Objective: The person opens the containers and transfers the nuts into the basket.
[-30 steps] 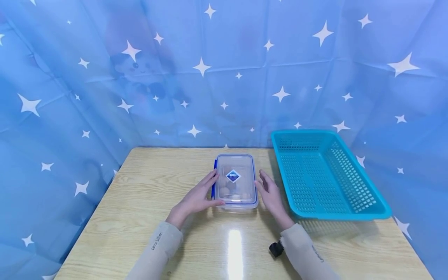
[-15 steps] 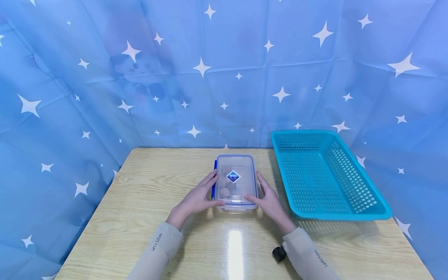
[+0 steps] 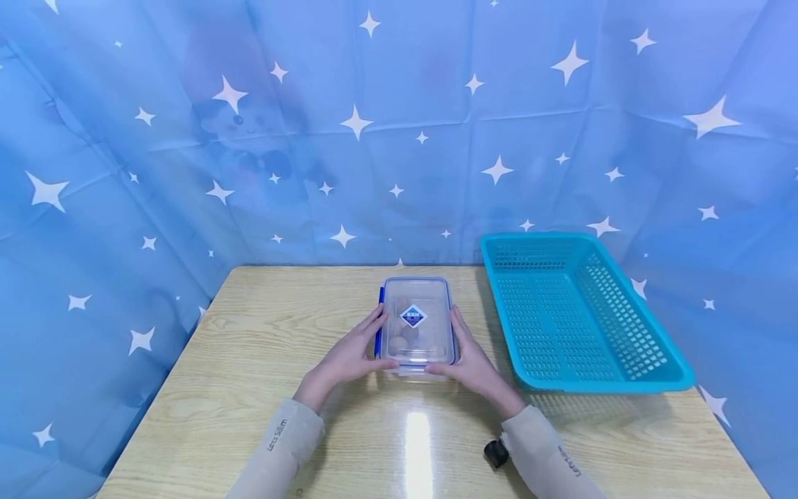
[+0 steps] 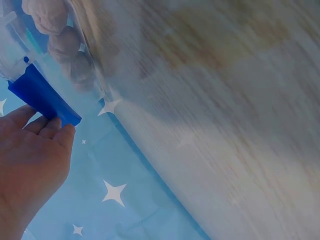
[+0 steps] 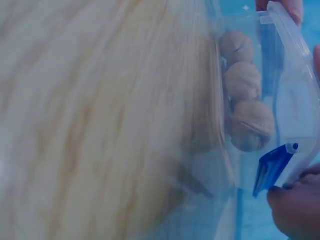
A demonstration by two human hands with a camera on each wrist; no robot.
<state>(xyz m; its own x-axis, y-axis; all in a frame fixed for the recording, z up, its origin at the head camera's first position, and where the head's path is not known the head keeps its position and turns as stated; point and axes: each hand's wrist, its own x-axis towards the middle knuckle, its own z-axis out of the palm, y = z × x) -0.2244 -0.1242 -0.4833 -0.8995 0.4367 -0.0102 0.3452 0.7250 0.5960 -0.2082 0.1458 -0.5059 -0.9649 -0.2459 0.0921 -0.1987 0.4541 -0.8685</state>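
A clear plastic food container (image 3: 430,339) with blue trim and a diamond-shaped label lies on the table. Several walnuts (image 5: 243,80) show through its wall in the right wrist view. My left hand (image 3: 343,357) grips its left side, thumb at the front edge. In the left wrist view its fingers touch a blue latch (image 4: 42,95), which angles out from the wall. My right hand (image 3: 474,364) grips the right side, thumb at the front edge and fingers along the side. Beside its fingers, another blue latch (image 5: 274,169) stands tilted out in the right wrist view.
A turquoise perforated basket (image 3: 630,388) stands on the right of the wooden table (image 3: 274,305), close to my right hand. Behind the table hangs a blue curtain (image 3: 411,76) with white stars. A small black object (image 3: 496,454) sits at my right cuff.
My right hand has moved in from beside the food container to grip its right side, its thumb coming over to the front edge. My left hand has stayed in place.
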